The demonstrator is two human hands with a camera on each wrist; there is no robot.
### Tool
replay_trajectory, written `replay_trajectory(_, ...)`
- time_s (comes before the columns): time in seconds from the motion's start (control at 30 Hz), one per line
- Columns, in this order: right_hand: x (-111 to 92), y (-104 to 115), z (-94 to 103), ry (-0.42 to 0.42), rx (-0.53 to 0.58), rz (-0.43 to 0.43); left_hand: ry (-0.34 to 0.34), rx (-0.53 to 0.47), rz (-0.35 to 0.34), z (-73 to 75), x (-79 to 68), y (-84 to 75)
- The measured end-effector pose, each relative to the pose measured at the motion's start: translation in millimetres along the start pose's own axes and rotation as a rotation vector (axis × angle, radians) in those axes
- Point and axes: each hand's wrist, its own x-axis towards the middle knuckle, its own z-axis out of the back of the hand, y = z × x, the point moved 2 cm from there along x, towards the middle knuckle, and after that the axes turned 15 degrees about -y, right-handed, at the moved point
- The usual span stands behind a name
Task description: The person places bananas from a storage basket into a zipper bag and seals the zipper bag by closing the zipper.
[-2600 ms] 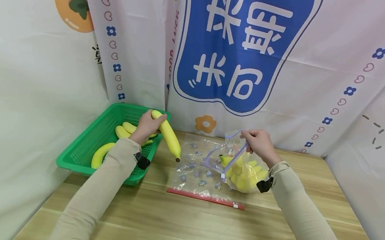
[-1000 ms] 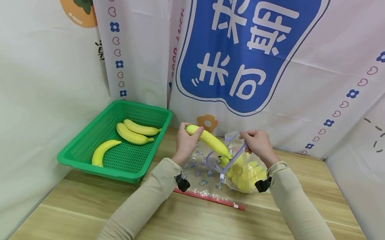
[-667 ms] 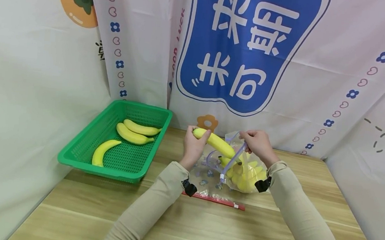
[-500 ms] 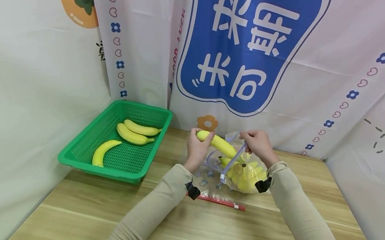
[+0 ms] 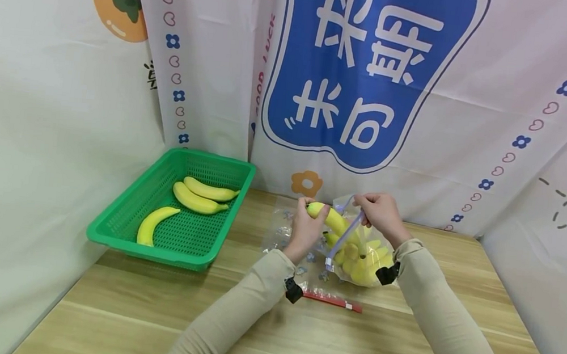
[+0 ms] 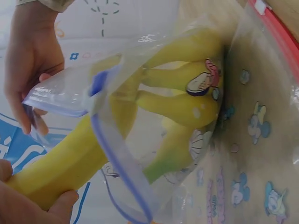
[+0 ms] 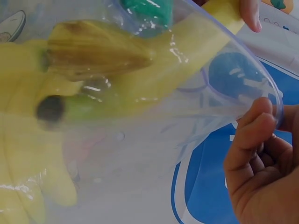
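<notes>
My left hand [image 5: 307, 228] grips one end of a single banana [image 6: 70, 158]. The banana's other end is inside the mouth of a clear zip bag [image 5: 342, 242] with a purple seal. With thumb and fingers, my right hand [image 5: 381, 214] pinches the rim of that bag, and its mouth stands apart. Inside the bag lies a bunch of bananas [image 6: 187, 88], seen through the plastic; the held banana's dark tip [image 7: 50, 109] is beside it. Under the bag and my left hand, a second clear zip bag [image 5: 278, 230] with a red seal lies flat.
A green basket [image 5: 153, 253] stands at the left of the wooden table [image 5: 228, 320], with three bananas [image 5: 156, 224] in it. A printed cloth [image 5: 213, 50] hangs behind the table. White cloth walls rise on both sides.
My left hand has carried the banana from over the basket rightward, and its far end has gone into the purple-sealed bag. My right hand has kept its hold on the bag's rim.
</notes>
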Motion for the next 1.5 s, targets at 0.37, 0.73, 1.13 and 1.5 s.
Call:
replay_trajectory(0.37, -0.7, 3.5, 1.7, -0.014, -0.009, -0.001, 0.127, 0.102, -0.031, -2.9, -3.8, 22.1)
replay_trajectory(0.73, 1.1, 3.1, 5.1, -0.012, 0.019, -0.003, 0.181, 0.085, -0.031, 0.9, 2.8, 27.8)
replay_trajectory(1.13, 2.2, 2.3, 7.3, -0.036, 0.03, 0.008, 0.184, 0.078, -0.014, -2.3, 0.9, 30.3)
replay_trajectory(1.5, 2.4, 3.8, 8.8, -0.052, 0.014, 0.018, 0.3, 0.212, -0.078, -12.9, -2.6, 37.5)
